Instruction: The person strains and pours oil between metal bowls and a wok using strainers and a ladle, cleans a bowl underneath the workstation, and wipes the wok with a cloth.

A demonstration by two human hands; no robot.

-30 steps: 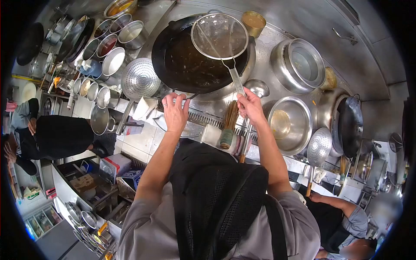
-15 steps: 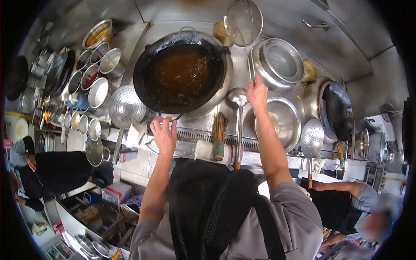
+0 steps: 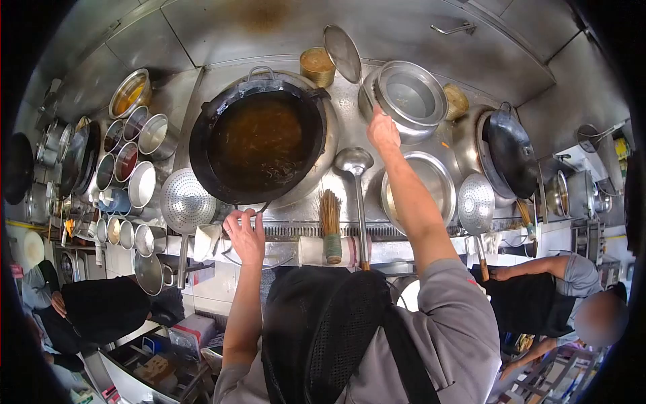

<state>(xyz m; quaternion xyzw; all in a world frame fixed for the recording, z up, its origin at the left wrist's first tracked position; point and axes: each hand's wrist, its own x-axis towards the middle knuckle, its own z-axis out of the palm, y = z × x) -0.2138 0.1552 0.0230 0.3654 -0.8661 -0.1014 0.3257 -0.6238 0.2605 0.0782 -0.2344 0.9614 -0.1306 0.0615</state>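
A black wok point(image 3: 202, 165) holding brown liquid sits on the round burner, with small pale bits near its lower right side. My left hand point(image 3: 243, 237) has its fingers curled around the near loop handle of the wok. In my right hand point(image 3: 383, 131) is the handle of a mesh skimmer point(image 3: 343, 55); its round head is tilted up behind the stove, right of the wok. Part of the skimmer's handle is hidden. Just beyond my right hand stands a metal pot point(image 3: 431, 123) with water inside. A ladle point(image 3: 354, 160) lies below my right hand.
A bamboo brush point(image 3: 330, 222) lies beside the ladle. A perforated strainer point(image 3: 188, 202) and several seasoning containers point(image 3: 142, 183) are left of the wok. To the right are a metal basin point(image 3: 449, 182) and another wok point(image 3: 515, 155). Two people stand at the sides.
The skimmer has swung left and down, and its head has turned nearly edge-on. My right hand has moved slightly left. My left hand stays at the wok's handle.
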